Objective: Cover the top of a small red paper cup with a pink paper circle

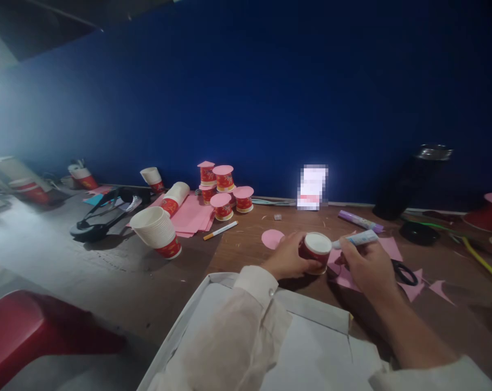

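My left hand point(287, 256) is wrapped round a small red paper cup point(316, 250) that sits upside down or tilted, its white end facing up. My right hand point(366, 264) grips a white glue tube point(357, 239) with its tip at the cup's rim. A pink paper circle point(272, 238) lies on the brown table just left of my left hand. Pink paper scraps point(412, 288) and black-handled scissors point(404, 271) lie under and to the right of my right hand.
Several red cups topped with pink circles point(225, 190) stand behind, beside pink paper sheets point(193, 214) and stacks of white cups point(156, 231). An orange-tipped pen point(220, 230), a purple marker point(360, 221), a black bottle point(409, 184) and a white box point(303, 336) are near.
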Action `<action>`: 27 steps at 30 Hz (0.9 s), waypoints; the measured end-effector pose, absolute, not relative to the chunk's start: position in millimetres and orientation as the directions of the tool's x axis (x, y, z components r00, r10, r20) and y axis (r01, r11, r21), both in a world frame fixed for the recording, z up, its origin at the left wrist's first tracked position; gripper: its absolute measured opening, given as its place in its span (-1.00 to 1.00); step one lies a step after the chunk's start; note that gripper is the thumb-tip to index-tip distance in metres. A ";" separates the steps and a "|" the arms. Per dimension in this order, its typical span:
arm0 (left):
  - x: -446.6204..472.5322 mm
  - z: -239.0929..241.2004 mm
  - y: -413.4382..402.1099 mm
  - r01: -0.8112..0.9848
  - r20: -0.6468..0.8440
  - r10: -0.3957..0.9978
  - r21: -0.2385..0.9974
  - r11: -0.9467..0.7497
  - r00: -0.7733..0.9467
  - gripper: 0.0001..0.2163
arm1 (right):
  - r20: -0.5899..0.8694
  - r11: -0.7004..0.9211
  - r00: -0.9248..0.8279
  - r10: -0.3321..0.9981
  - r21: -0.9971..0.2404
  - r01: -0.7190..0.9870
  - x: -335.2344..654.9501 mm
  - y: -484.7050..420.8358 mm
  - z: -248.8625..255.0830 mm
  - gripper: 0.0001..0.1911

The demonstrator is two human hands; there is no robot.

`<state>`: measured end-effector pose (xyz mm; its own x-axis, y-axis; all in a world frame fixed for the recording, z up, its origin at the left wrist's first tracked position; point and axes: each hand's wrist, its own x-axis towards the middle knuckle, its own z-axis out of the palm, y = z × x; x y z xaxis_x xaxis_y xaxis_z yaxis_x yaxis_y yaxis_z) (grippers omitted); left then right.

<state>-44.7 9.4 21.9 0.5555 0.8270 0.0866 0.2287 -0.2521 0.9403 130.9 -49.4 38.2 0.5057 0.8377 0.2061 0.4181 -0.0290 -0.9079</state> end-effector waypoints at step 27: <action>-51.2 20.0 13.8 0.131 0.012 0.734 0.982 -0.138 0.679 0.14 | 0.161 0.027 0.435 0.886 -0.954 0.298 143.9 -42.8 27.4 -0.71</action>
